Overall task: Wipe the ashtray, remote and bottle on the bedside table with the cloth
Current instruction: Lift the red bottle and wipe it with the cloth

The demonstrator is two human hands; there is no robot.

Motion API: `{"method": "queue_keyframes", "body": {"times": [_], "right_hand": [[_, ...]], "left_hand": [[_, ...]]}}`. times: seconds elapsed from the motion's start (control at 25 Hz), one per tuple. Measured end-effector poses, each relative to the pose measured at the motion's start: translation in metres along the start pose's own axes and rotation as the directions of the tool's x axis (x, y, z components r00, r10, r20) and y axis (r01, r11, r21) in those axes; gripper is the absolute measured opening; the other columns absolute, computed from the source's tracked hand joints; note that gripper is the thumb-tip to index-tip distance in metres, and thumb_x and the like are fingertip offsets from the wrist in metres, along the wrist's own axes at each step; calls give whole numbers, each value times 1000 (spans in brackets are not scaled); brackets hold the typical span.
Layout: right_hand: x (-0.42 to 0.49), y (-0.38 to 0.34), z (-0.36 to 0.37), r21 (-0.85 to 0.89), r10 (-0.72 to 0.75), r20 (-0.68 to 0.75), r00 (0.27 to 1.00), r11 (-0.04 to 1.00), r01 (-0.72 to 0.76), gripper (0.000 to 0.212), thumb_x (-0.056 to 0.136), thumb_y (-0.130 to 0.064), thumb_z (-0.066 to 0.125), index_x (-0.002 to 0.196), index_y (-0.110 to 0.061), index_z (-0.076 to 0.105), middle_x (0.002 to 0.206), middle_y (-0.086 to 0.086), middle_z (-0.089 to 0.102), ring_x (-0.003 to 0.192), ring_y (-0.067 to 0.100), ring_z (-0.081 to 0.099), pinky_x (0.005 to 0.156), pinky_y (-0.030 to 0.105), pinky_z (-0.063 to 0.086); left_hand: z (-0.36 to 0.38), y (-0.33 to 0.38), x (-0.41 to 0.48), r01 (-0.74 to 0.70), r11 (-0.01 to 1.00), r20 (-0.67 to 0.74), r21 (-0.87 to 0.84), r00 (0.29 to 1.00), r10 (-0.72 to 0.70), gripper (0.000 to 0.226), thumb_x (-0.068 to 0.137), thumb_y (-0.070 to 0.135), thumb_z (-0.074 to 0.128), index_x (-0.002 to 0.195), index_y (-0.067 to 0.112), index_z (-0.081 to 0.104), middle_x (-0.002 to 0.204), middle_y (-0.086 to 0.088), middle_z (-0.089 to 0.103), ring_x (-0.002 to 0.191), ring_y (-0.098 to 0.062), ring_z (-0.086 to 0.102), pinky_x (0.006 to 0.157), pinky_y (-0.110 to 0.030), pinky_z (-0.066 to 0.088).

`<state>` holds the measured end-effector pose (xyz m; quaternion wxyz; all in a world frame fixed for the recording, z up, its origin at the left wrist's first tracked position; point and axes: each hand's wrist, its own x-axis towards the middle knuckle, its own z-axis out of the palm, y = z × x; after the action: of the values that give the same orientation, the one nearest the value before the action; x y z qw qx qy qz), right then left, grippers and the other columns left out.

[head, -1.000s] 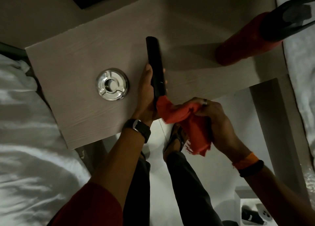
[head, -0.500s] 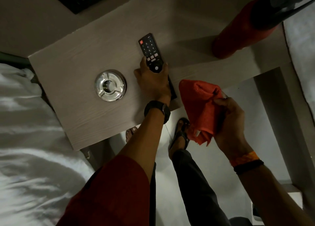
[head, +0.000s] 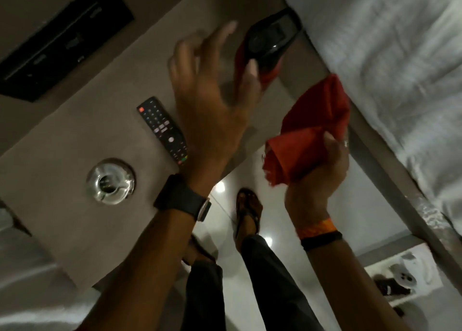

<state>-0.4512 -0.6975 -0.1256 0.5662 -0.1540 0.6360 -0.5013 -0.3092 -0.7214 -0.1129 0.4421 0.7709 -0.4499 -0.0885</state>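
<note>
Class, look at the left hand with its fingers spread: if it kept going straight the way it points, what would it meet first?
Probably the red bottle: the left hand reaches open toward it, thumb already near its dark cap. Depth is unclear.

I see the left hand (head: 210,110) spread wide above the bedside table (head: 62,143), thumb near the red bottle (head: 262,53). The right hand (head: 317,173) grips the cloth (head: 312,128). The remote (head: 163,129) lies beside the ashtray (head: 110,181).

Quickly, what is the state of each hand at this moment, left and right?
Left hand: open, fingers spread, holding nothing, near the red bottle.
Right hand: closed on the red cloth.
</note>
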Motion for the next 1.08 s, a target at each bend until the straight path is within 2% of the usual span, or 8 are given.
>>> {"method": "queue_keyframes", "body": {"times": [0.08,0.2,0.36,0.52,0.68,0.84,0.92,1.08], "right_hand": [[5,-4,29,1,-110,43,993,994,110,18,86,-31,54,87,-45,66,93,1,61,87,28,63,67,44,60],[15,17,82,-131,-149,286,947,973,193,44,89,-45,51,131,-33,57,132,16,59,122,34,58,102,58,51],[61,54,116,-442,-207,419,884,804,397,57,100,-37,35,154,-21,27,165,7,27,155,13,14,127,58,2],[99,64,114,-534,-156,346,925,778,331,50,101,-32,33,143,-9,47,151,7,49,145,22,38,126,54,14],[74,61,142,-329,-312,534,786,780,533,36,105,-39,38,139,-33,47,140,-40,39,138,-18,27,127,36,14],[114,56,100,-681,-86,598,797,471,561,47,107,-24,43,149,-3,39,153,17,45,146,25,39,126,48,21],[128,39,79,-709,110,521,846,608,357,45,109,-28,35,145,-2,44,146,21,52,136,35,49,120,50,33],[97,10,80,-395,-36,443,896,889,231,23,105,-36,40,117,-32,59,117,-9,64,117,20,61,109,52,48]], "left_hand": [[9,24,30,-293,941,257,168,935,245,58,93,46,54,142,16,53,143,-18,50,130,-32,49,103,-23,42],[15,16,56,-320,901,553,292,825,113,61,102,41,45,157,23,25,155,-10,39,140,-27,37,109,-28,38],[3,-9,80,30,989,332,145,940,-78,55,106,37,43,152,11,28,149,-10,47,133,-21,47,104,-21,43],[-4,-33,99,166,985,331,38,928,-169,52,106,30,47,149,6,30,140,-10,53,112,-3,54,85,4,42],[-1,-47,105,153,987,401,40,903,-156,65,101,41,53,153,16,25,152,-7,45,138,-19,47,112,-30,47],[-19,-43,99,281,956,599,-86,781,-176,74,90,33,69,152,21,29,156,-5,40,142,-20,44,107,-30,51],[-31,-39,89,183,983,640,17,753,-151,69,82,31,72,142,24,40,147,5,45,137,-17,45,111,-41,45],[-47,-34,58,-183,969,643,166,765,34,64,75,-1,76,130,23,54,140,-7,46,133,-26,44,107,-26,42]]}}
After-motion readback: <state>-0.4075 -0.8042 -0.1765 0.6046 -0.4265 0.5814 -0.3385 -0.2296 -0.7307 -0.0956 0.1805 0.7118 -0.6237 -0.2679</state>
